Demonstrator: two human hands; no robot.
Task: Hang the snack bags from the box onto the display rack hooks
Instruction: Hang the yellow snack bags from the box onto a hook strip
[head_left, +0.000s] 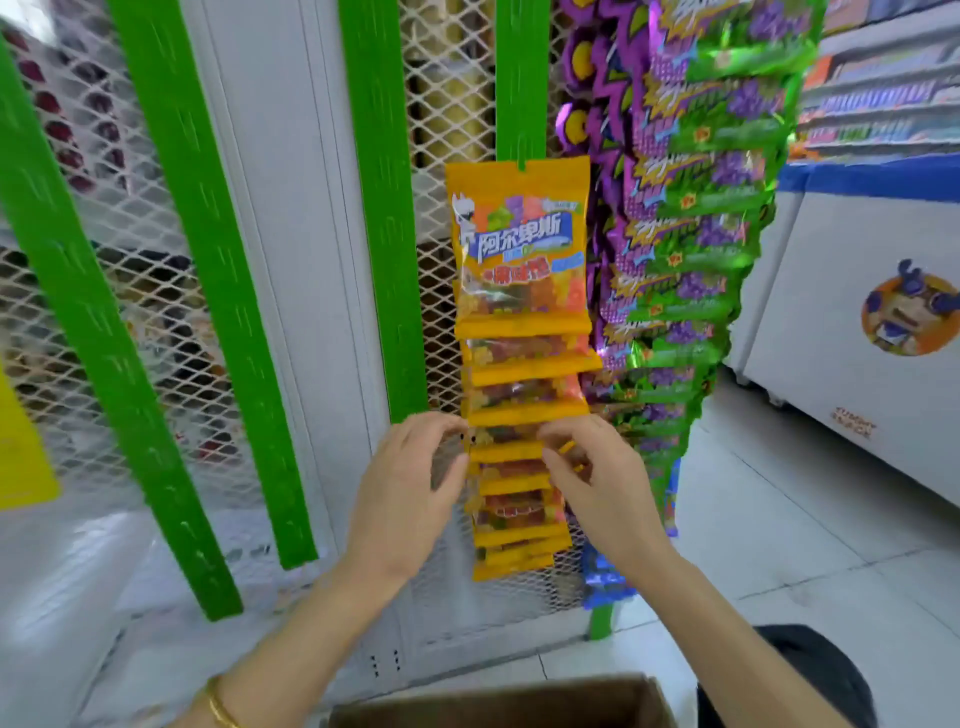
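Hands, left (410, 483) and right (597, 483), pinch one orange bag (506, 453).

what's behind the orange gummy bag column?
A green hanging strip shows above the orange gummy bags, with white mesh to their left. The strip's lower run and hooks are covered.

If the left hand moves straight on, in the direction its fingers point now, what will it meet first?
Most likely the left edge of the hanging orange gummy bags. The left hand has its fingertips right beside them, though depth is unclear.
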